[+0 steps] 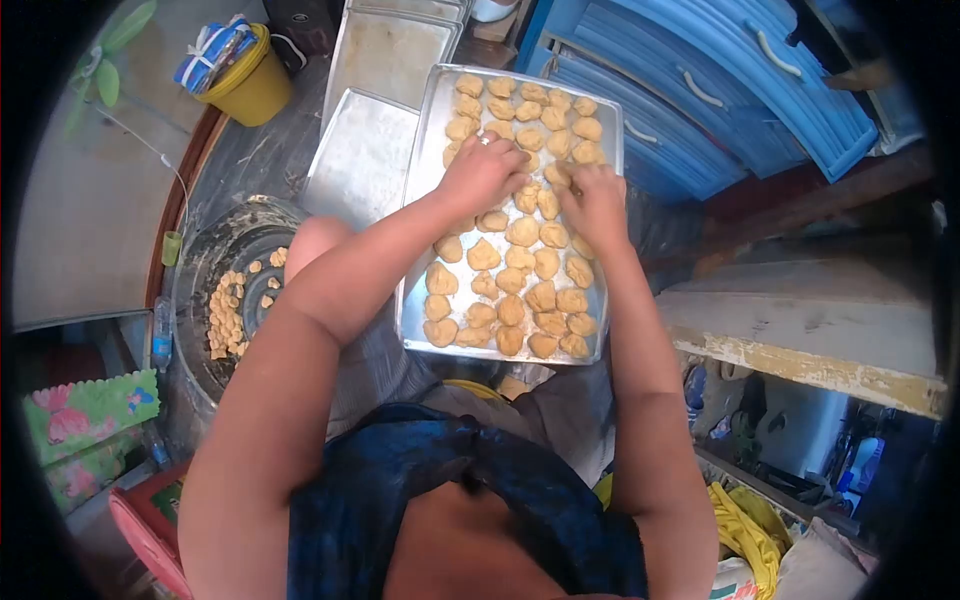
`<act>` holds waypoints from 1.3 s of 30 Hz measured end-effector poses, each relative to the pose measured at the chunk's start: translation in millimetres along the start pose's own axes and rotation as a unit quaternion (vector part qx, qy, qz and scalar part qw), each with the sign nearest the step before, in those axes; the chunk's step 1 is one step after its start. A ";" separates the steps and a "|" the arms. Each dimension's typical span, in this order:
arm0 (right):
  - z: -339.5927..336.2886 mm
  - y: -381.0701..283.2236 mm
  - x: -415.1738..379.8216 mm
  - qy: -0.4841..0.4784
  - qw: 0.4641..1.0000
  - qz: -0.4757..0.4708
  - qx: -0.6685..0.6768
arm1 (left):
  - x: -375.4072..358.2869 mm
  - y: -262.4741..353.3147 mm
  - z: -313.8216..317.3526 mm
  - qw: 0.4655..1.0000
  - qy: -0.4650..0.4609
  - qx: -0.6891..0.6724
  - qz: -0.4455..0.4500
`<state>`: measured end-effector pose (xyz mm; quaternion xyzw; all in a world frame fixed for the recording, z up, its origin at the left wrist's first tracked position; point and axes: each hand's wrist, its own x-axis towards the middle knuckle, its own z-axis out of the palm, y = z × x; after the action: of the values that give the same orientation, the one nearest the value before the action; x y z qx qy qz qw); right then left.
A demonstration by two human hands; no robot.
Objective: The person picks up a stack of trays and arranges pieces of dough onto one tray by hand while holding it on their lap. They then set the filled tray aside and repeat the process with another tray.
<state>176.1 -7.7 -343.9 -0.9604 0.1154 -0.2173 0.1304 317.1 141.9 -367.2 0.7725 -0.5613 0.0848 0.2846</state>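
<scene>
A metal baking tray (pixel 412 240) rests across my lap, covered with rows of rounded tan dough pieces (pixel 484 254). Over its upper middle, my left hand (pixel 487 172) is closed, with its fingers curled around a dough piece that they mostly hide. To the right of it, my right hand (pixel 597 205) pinches another dough piece (pixel 557 175) between thumb and fingers, just above the tray's surface. A small gap separates the two hands. Several dough pieces beneath them are partly covered.
A large round basin (pixel 200 340) with small dough lumps (pixel 226 310) stands at my left. Beyond it are a bare metal tray (pixel 362 150), stacked trays (pixel 390 55) and a yellow bucket (pixel 253 82). Blue drawers (pixel 690 90) and a worn wooden ledge (pixel 800 330) border the right.
</scene>
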 end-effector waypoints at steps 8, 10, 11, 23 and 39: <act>14.8 13.3 13.1 0.043 0.997 -0.062 0.022 | 8.0 -7.4 0.4 1.000 -0.004 -0.003 0.018; 6.3 11.2 15.6 0.044 0.993 -0.047 0.097 | 9.7 -8.4 -6.0 0.999 0.038 -0.019 -0.004; 5.3 13.5 15.6 0.043 0.993 -0.045 0.100 | 10.8 -10.1 -11.4 0.999 0.034 -0.018 -0.005; -9.2 -9.3 -0.4 -0.149 0.987 -0.025 0.054 | -11.3 -8.1 -28.0 0.984 -0.174 -0.017 0.040; 8.8 -16.2 -0.6 -0.055 0.992 -0.063 0.096 | -7.4 -6.5 -48.6 0.989 -0.132 0.025 -0.065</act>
<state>182.2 9.4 -346.9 -0.9593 0.0261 -0.1821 0.2141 329.6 175.3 -332.8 0.8186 -0.5404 -0.0228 0.1933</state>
